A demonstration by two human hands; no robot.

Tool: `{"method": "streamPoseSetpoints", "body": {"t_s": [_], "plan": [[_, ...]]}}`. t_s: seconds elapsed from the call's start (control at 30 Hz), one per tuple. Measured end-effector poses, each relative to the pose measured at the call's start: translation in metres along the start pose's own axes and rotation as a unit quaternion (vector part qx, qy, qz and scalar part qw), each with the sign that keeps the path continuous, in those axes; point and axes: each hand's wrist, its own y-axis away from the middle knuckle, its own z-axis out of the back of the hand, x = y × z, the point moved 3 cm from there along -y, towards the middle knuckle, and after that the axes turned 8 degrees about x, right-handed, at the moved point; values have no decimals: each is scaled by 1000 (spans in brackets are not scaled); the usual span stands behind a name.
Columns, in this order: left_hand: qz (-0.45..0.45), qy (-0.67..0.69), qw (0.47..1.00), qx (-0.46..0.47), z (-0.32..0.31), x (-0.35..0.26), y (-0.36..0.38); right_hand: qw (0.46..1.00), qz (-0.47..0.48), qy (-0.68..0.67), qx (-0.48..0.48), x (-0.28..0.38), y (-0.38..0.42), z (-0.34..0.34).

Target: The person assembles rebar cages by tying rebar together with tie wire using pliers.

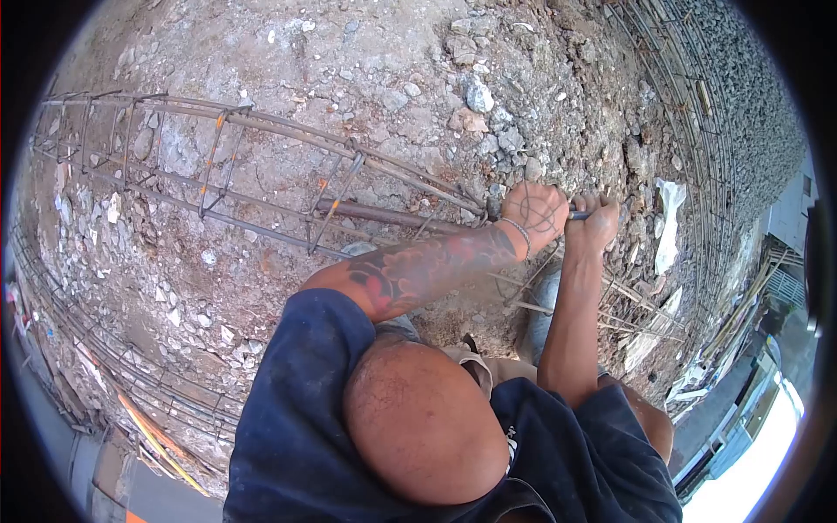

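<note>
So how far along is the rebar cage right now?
Done: stirrups already sit along the far stretch of the rebar cage. In hand: the left hand and right hand grip a tool at its near end. Left: the loose bars below the hands.

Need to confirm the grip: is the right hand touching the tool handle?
Touching. In the head view, the right hand is wrapped around the dark tool handle, which runs between it and the left hand.

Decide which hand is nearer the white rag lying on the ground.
Right. The right hand grips a tool just beside the rag. The left hand, closed at the rebar cage end, lies farther from it.
</note>
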Motion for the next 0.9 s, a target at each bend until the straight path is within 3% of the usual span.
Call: {"method": "streamPoseSetpoints", "body": {"t_s": [0.1, 0.2, 0.33, 0.37, 0.47, 0.5, 0.53, 0.6, 0.67, 0.73, 0.8, 0.83, 0.87, 0.9], "plan": [[-67, -129, 987, 68, -15, -12, 4, 986, -14, -158, -44, -9, 0, 45], [-132, -72, 988, 24, -38, -29, -5, 983, 20, -182, -12, 31, 11, 57], [-137, 91, 983, -79, 2, -39, -6, 973, 131, -25, 191, 82, 26, 10], [-152, 149, 975, -66, 18, -35, -5, 966, 111, -29, 231, 89, 38, -10], [-111, 246, 953, 138, 71, -17, -15, 952, 67, -35, 298, 105, 62, -64], [-80, 258, 944, 190, 87, -10, -12, 917, 56, -37, 392, 108, 61, -74], [-75, 253, 944, 199, 88, -5, -7, 873, 48, -39, 483, 109, 61, -81], [-97, 517, 840, 129, 101, 3, 2, 847, 31, -79, 525, 102, 60, -92], [-71, 495, 855, 141, 113, 15, 15, 832, 44, 3, 553, 93, 69, -110], [-44, 477, 864, 153, 126, 29, 26, 855, 53, 61, 513, 93, 62, -115], [-72, 289, 949, 107, 145, 43, 34, 722, -60, 262, 637, 107, 56, -123], [-80, 199, 968, 129, 162, 43, 35, 619, -108, 300, 718, 117, 53, -132], [-79, 203, 967, 135, 172, 43, 35, 546, -129, 375, 737, 122, 48, -138], [-118, 139, 975, 128, 180, 41, 33, 530, -227, 328, 749, 123, 49, -141]]}}
